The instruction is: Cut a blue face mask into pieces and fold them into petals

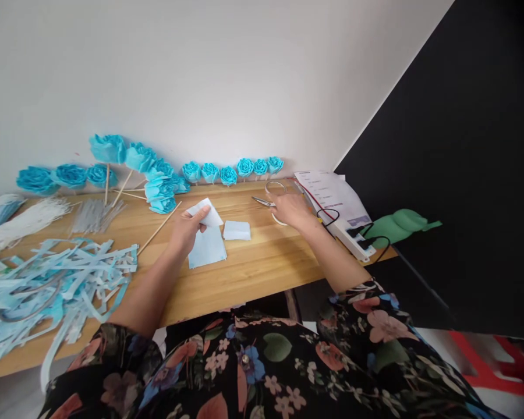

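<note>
My left hand pinches a small pale blue-white piece of sheet material between thumb and fingers. Just below it, a larger pale blue square piece lies flat on the wooden table. To the right rests a small folded piece of the same look. At the right side of the table my right hand is closed over the middle of a pair of scissors. The blades point left, and the looped handles show above and below the hand.
Several blue handmade flowers line the wall, some on wooden sticks. Cut strips heap at left, near white stems and thin clear sticks. Printed papers, a power strip with cables and a green object lie right.
</note>
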`<state>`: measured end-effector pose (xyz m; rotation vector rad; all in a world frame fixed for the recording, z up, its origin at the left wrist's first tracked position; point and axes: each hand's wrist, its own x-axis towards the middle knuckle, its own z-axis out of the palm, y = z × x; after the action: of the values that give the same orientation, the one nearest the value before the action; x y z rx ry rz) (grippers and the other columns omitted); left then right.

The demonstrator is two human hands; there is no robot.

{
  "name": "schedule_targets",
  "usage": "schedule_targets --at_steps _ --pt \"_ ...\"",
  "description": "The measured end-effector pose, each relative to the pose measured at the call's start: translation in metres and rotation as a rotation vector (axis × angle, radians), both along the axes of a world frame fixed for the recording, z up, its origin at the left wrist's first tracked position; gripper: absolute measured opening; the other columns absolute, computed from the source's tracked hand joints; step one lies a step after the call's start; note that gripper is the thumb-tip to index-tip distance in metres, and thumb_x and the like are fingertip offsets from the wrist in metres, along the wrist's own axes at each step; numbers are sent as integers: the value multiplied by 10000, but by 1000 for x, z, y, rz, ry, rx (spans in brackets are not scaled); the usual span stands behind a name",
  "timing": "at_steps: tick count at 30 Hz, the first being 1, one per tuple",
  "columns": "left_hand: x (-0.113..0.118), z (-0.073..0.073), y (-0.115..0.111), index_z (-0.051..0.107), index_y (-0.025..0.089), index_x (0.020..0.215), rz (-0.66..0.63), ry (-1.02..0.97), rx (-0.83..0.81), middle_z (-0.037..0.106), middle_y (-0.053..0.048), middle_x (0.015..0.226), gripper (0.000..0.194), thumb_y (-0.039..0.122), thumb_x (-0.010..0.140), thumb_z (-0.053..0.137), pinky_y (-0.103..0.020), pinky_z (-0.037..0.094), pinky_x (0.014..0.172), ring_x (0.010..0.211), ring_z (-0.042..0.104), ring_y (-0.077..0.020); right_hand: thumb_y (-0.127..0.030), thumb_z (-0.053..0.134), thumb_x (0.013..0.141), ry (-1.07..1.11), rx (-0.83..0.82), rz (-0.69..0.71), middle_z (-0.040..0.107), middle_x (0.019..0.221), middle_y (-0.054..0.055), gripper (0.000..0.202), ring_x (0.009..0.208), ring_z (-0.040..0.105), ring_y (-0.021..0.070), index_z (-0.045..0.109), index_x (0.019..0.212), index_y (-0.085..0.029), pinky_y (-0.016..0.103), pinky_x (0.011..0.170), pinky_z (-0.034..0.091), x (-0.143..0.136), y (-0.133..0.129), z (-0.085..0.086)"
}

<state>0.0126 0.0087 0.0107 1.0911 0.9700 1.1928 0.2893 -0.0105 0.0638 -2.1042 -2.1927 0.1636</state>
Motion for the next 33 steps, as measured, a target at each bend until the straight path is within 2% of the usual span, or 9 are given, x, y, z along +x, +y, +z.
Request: schedule_targets --at_steps 2,5,8,11,13,16,25,29,33 --pt "0 -1 0 567 149 593 9 -11 9 514 29 509 442 504 629 827 -219 256 413 417 379 -58 -425 640 893 62 53 117 691 1216 145 472 1156 614 358 616 1318 -221 467 953 453 -23 -7 14" --pt "1 0 -1 571 149 600 -1 -24 -3 492 41 504 445 504 604 839 -214 222 394 405 346 -48 -562 602 889 385 -83 319 715 1185 75 521 1068 666 233 591 1305 -249 328 863 481 -63 -11 21" --pt "1 1 -3 588 140 607 -38 12 -24 491 40 505 445 497 580 853 -212 234 391 412 352 -48 -581 661 818 520 -166 365 724 1020 45 472 882 657 176 635 1098 -201 263 716 435 -94 -3 6" --pt "2 0 -2 615 132 654 -45 28 -31 511 37 520 453 503 574 863 -207 244 389 418 363 -50 -560 678 780 633 -69 273 612 730 -15 395 663 523 118 591 786 -175 240 606 333 -106 9 -19" --pt "1 -2 0 633 131 702 -52 -18 -38 532 32 546 468 531 595 851 -203 265 389 427 377 -54 -530 653 788 782 -19 258 506 635 -39 403 618 438 98 512 660 -176 235 582 290 -107 15 -32" --pt "-1 -4 4 658 139 764 -118 -123 -84 550 19 594 481 573 634 818 -203 330 401 478 445 -80 -518 610 796 933 -16 251 476 621 -39 385 609 418 98 514 654 -173 235 574 282 -101 18 -42" --pt "-3 -9 5 611 140 619 -137 -98 -135 503 22 530 427 507 644 826 -200 338 413 454 431 -72 -541 563 830 988 13 112 523 554 -25 417 571 511 126 594 640 -172 239 556 361 -79 20 -58" --pt "-2 -10 4 611 141 625 -159 -66 -167 502 17 517 429 519 651 812 -199 309 381 435 422 -75 -506 577 868 1020 254 15 518 564 -22 401 583 515 135 594 636 -179 254 573 409 -73 17 -62" --pt "2 -10 1 618 134 623 -253 -21 -184 540 -21 500 429 531 694 766 -202 291 363 424 445 -90 -309 547 927 849 615 220 693 787 35 257 760 623 172 682 745 -189 305 729 487 -74 7 -57"
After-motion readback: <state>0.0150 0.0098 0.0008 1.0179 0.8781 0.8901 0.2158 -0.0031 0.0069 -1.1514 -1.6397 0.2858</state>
